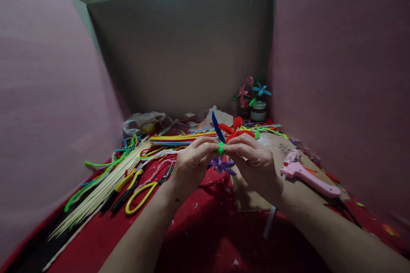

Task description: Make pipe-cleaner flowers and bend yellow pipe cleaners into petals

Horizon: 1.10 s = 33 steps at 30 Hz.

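Observation:
My left hand (192,164) and my right hand (254,164) meet over the red cloth, fingers pinched together on a pipe-cleaner flower. Its green wrapped stem (221,148) shows between my fingertips. Red petals (235,130) and one blue petal (217,127) stick up behind my fingers. A purple pipe-cleaner flower (224,165) lies just below my hands on the cloth.
Bamboo skewers (105,185), yellow-handled scissors (141,196) and pliers lie at left. Loose coloured pipe cleaners (179,138) spread behind. A pink glue gun (307,177) rests on cardboard (250,198) at right. A jar with finished flowers (258,102) stands at the back. Pink and grey panels wall the space.

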Motion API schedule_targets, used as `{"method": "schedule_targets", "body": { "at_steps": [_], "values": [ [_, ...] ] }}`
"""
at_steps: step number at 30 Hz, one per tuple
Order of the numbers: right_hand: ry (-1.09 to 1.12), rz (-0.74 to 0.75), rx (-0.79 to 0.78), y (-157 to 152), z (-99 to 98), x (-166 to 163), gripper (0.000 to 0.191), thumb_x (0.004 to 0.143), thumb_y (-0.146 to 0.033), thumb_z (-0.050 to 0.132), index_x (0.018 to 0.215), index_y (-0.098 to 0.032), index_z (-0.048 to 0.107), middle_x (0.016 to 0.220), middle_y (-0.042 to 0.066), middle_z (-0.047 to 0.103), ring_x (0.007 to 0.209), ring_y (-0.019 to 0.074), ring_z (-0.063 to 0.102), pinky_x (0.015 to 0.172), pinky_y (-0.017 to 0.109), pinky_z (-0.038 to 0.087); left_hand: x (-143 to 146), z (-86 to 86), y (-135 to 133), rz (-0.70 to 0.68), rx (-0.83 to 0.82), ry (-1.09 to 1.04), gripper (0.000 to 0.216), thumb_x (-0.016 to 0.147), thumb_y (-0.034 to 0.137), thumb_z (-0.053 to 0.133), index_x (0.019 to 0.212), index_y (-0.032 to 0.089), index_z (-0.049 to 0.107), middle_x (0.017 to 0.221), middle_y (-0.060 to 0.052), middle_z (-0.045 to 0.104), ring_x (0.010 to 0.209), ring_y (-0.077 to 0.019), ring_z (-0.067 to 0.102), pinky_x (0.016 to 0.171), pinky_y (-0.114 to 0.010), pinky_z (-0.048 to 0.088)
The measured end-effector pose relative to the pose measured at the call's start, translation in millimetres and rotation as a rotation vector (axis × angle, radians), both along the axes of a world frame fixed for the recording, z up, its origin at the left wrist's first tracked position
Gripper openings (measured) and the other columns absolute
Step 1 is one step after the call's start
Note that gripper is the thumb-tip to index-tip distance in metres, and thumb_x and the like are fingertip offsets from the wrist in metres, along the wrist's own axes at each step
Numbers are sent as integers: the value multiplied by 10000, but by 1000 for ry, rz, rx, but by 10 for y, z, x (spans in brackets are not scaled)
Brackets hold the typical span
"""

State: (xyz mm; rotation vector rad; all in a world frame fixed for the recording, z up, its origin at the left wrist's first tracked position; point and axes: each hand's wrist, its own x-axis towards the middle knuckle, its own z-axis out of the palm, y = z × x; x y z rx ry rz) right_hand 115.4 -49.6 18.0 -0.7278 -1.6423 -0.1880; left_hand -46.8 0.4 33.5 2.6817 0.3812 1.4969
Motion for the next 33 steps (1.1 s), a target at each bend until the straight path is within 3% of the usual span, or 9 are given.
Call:
{"method": "schedule_targets", "body": {
  "at_steps": [33],
  "values": [
    [-6,-7,-8,8,-2,-6,173,820,-90,521,827,-196,657,763,46,628,723,142,571,646,301,495,6,23,-29,-9,-7,5,117,812,125,549,899,178,606,885,-45,627,827,-108,604,735,-215,491]
  ]
}}
